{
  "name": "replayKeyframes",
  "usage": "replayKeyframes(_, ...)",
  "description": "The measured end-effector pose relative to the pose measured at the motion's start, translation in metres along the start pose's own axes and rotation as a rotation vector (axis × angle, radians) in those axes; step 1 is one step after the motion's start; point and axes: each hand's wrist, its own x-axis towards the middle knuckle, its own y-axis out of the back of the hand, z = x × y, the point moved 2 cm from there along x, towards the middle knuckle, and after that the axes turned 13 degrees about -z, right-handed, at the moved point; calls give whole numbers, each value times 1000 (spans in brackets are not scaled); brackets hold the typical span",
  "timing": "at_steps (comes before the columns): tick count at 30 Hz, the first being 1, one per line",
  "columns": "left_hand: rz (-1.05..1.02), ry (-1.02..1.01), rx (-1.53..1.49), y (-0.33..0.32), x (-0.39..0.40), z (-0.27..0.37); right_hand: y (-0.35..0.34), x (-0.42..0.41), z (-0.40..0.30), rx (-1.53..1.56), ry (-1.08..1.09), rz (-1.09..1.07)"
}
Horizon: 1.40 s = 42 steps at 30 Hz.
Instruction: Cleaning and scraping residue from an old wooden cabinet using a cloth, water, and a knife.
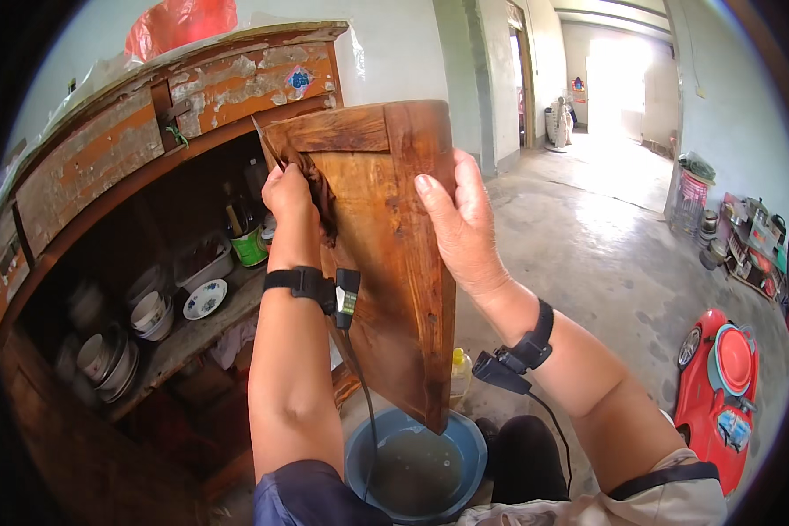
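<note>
A wooden cabinet door stands swung open in front of me, its brown panel framed by darker boards. My right hand grips the door's right edge, thumb on the near face and fingers around the edge. At the upper left of the panel, my left hand holds a dark brown wet-looking cloth against the wood. A thin pointed strip sticks up past the left fingers; what it is I cannot tell. Below the door's lower corner sits a blue plastic basin of murky water.
The worn orange cabinet holds stacked bowls, a floral plate and a green-labelled container. A yellow-capped bottle stands behind the basin. To the right are a red toy car carrying basins and assorted household items along the wall.
</note>
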Motion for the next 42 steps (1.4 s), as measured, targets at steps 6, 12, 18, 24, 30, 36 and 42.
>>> replayKeyframes(6,-160,-104,-103,-29,-52,7,0,-2,-5,10,-12,14)
replayKeyframes(12,-228,-194,-42,-52,-106,33,-2,0,-3,-114,21,61)
replayKeyframes(18,-400,-301,17,-64,-135,46,2,1,-2,-38,4,53)
replayKeyframes(24,-503,-410,159,-54,-136,44,1,0,-2,36,-26,39)
replayKeyframes(30,-541,-283,170,-37,-161,14,10,-1,10,-102,-35,57)
replayKeyframes(36,-525,-271,274,-10,-205,-27,12,1,11,-107,-45,89)
replayKeyframes(42,-498,-110,185,6,-246,-51,16,0,8,-87,-48,78)
